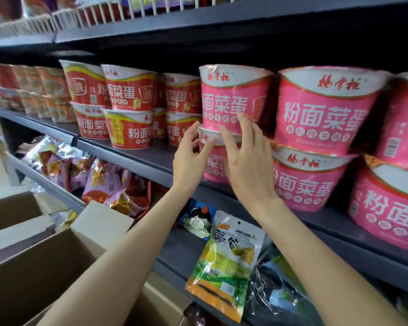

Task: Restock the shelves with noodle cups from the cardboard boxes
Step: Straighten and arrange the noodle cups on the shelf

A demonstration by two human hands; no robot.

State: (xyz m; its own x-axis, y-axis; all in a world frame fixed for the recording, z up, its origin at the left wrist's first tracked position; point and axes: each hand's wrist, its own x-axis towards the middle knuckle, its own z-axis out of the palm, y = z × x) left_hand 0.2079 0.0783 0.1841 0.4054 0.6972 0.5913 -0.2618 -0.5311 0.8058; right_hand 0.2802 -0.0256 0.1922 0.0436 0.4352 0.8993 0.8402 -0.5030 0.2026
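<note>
Pink noodle cups stand two high on the dark middle shelf. The upper pink cup rests on a lower pink cup in the stack at the centre. My left hand touches the rim of the lower cup from the left, fingers spread. My right hand lies flat over the front of both cups, fingertips on the upper cup's base. Neither hand wraps around a cup. More pink cups stand to the right and red cups to the left. An open cardboard box sits at the lower left.
An upper shelf with a white wire rail hangs close above the cups. The shelf below holds snack bags and purple-orange packets. A second cardboard box is at the far left. A gap lies between the red and pink stacks.
</note>
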